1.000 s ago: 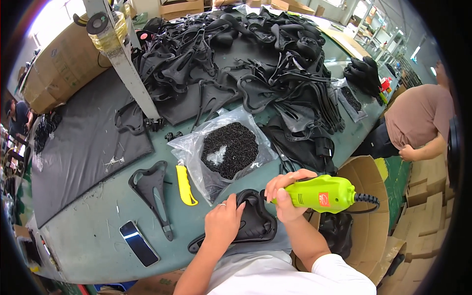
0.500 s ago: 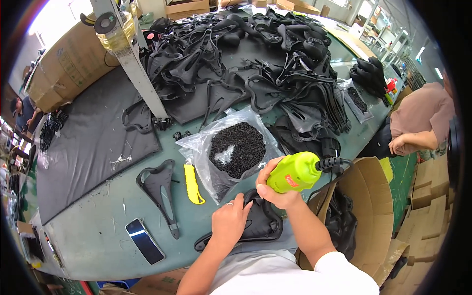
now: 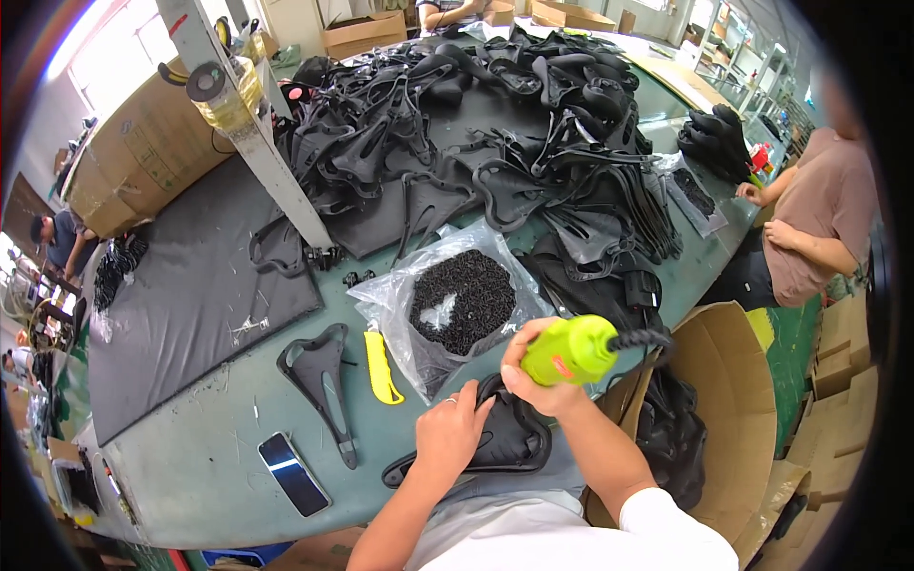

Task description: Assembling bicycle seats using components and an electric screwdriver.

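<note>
My right hand [image 3: 533, 366] grips a lime-green power screwdriver [image 3: 569, 349], held upright with its coiled black cord [image 3: 640, 339] trailing right. The tool points down at a black saddle-shaped plastic part [image 3: 509, 440] at the table's near edge. My left hand [image 3: 447, 433] presses flat on that part, a ring on one finger. Just beyond lies a clear plastic bag of small black screws [image 3: 462, 300].
A second black saddle frame [image 3: 324, 376], a yellow utility knife [image 3: 381, 366] and a phone [image 3: 293, 473] lie to the left. A heap of black parts [image 3: 495, 133] covers the far table. An open cardboard box [image 3: 733, 409] stands at right, where another person [image 3: 819, 219] sits. A metal post [image 3: 252, 143] rises at the back left.
My right hand has tipped the green screwdriver from lying sideways to upright over the black part and moved it left. My left hand stays on the part.
</note>
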`<state>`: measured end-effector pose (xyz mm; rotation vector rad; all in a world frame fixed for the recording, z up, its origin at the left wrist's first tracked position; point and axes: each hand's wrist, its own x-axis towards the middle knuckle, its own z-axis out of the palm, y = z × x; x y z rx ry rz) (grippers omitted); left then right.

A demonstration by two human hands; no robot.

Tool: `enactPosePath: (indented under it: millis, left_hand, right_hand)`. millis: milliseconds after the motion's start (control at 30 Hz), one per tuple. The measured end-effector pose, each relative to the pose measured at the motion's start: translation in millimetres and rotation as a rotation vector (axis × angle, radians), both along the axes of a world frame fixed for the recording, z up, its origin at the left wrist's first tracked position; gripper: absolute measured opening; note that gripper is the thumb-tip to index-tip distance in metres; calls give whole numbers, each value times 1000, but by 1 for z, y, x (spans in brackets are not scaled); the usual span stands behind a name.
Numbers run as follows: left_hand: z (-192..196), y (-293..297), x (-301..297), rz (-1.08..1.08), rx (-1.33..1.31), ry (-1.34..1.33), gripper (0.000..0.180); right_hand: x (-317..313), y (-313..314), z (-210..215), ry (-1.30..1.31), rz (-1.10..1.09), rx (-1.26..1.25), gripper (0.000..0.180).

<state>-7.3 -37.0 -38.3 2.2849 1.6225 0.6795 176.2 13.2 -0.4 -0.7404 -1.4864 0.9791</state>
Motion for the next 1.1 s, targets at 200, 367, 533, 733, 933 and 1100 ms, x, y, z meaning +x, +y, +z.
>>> enactPosePath:
  millis: [200, 367, 533, 733, 933, 1100]
  left_hand:
    - [8, 12, 8, -105, 46, -62, 32]
    - [30, 84, -1, -116, 325, -86, 15]
    - [-2, 143, 7, -136, 299, 399, 16]
    - [7, 138, 10, -77, 364, 264, 17]
    - [44, 79, 2, -217, 296, -63, 28]
    - [35, 8, -8, -337, 122, -299, 25]
  right_hand:
    - [32, -11, 13, 192, 52, -76, 42]
    - [31, -28, 18, 469, 167, 41, 47]
    - [31, -39, 11, 417, 153, 54, 49]
    - [40, -46, 17, 361, 6, 49, 45]
    - [37, -51, 27, 347, -44, -40, 42]
    - [21, -52, 27, 522, 0, 85, 43]
